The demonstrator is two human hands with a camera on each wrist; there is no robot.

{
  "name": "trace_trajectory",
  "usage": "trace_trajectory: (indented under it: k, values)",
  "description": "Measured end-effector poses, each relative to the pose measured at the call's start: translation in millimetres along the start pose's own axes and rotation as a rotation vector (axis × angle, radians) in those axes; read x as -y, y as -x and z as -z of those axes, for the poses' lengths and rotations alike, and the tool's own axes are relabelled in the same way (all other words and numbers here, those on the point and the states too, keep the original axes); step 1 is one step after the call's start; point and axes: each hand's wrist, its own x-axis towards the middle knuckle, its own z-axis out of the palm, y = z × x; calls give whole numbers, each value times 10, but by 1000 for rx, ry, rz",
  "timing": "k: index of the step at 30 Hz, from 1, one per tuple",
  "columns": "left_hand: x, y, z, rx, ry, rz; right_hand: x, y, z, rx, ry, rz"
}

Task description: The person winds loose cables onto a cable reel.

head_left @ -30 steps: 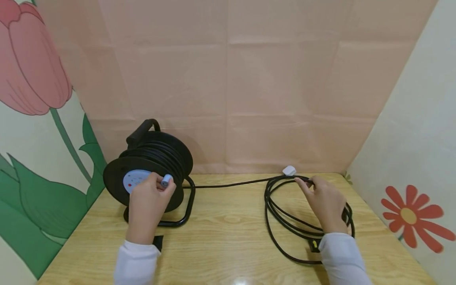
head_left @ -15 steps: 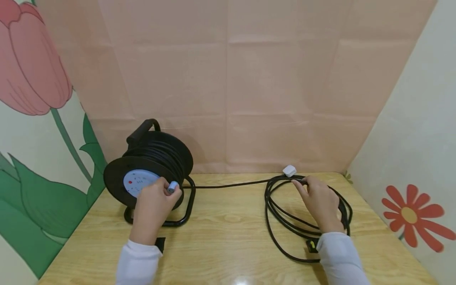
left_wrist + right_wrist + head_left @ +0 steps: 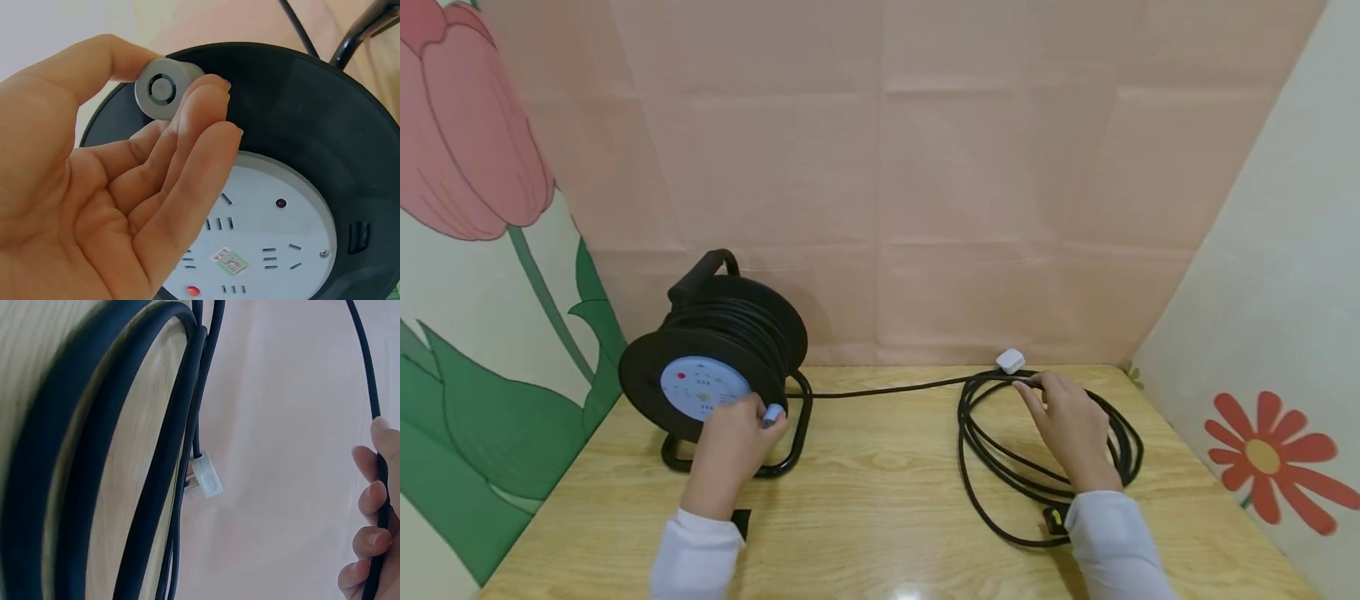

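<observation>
A black cable reel (image 3: 643,379) with a pale blue socket face (image 3: 688,387) stands on its tube frame at the left of the table, wound with black cable. My left hand (image 3: 730,454) pinches the small grey crank knob (image 3: 164,89) between thumb and fingers, low on the reel's right rim. From the reel, the cable (image 3: 880,390) runs right to a loose coil (image 3: 962,450) on the table. My right hand (image 3: 1071,429) is over this coil's far side. In the right wrist view its fingers (image 3: 373,499) are curled round one length of cable.
A white plug (image 3: 1011,361) lies behind the coil, near the pink backdrop (image 3: 880,208). Printed flower walls (image 3: 467,400) bound the table (image 3: 872,500) left and right. A black piece (image 3: 742,522) shows beside the left sleeve, and a black-and-yellow item (image 3: 1055,520) by the right sleeve.
My left hand has carried the knob down and right, and the socket face has turned clockwise with it. My right hand has shifted slightly left with the cable.
</observation>
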Motion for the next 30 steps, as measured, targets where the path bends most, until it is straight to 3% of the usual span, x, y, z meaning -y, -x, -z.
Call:
trace_trajectory:
  k: [11,20,30]
  values:
    - [82,-3,-27,58,10,0,47,19,-50,67,-8,5]
    - [210,-32,-19,198,37,72,61,11,-66,44,-23,63]
    - [332,-61,-37,279,52,94,153,-31,-84,53,-34,90]
